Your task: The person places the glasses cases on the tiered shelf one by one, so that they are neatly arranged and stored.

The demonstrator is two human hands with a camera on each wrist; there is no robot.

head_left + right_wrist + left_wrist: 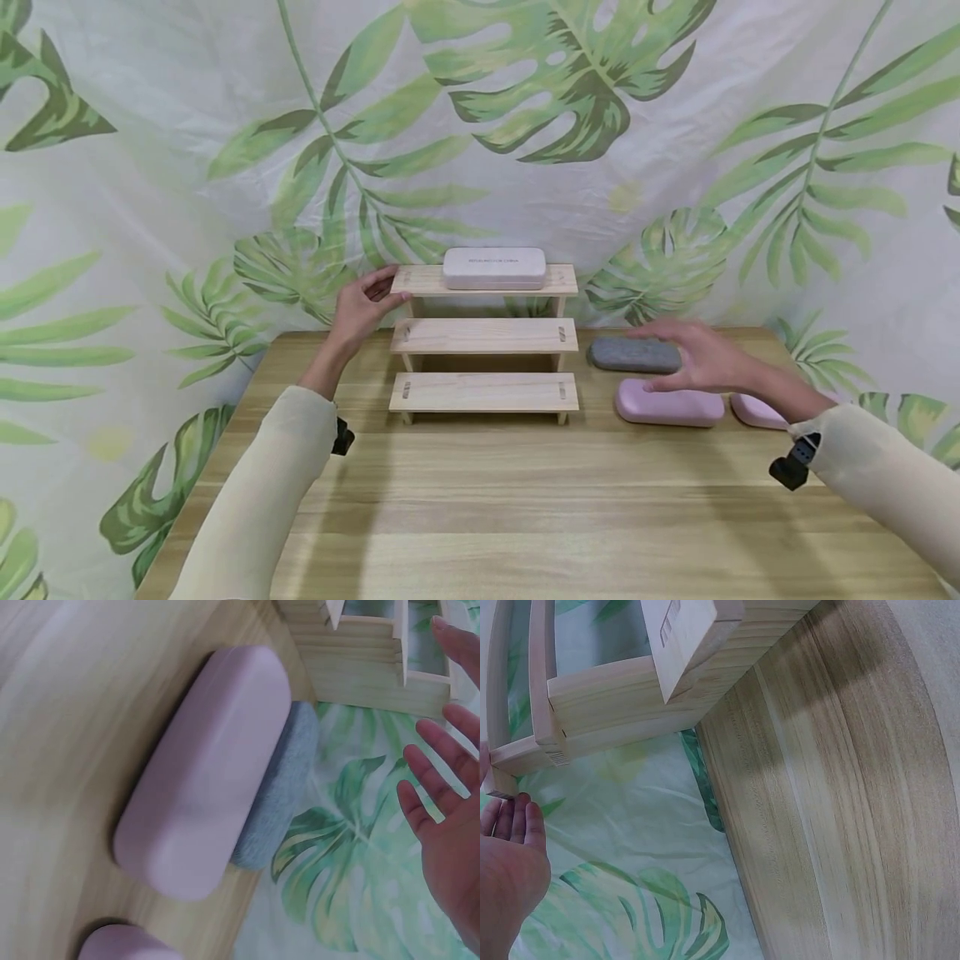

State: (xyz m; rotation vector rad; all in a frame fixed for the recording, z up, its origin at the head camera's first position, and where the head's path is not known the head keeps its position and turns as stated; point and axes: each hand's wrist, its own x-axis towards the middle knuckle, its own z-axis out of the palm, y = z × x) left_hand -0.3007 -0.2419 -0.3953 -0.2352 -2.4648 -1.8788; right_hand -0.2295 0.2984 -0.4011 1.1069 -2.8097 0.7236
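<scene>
Our left hand (360, 310) grips the wooden rack (480, 335); our right hand (703, 358), spread wide, hangs above a grey case (626, 355) and a pink case (666, 407).

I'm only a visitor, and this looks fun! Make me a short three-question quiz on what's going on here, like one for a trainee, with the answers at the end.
1. Multiple choice. Which level of the wooden rack bears the white case?
A) Bottom
B) Middle
C) Top

2. True or false? The left hand grips the rack, while the right hand holds nothing.

3. Fill in the number. In the head view, ____ pink cases lie on the table.

Key:
1. C
2. True
3. Two (one is partly hidden by the right arm)
</scene>
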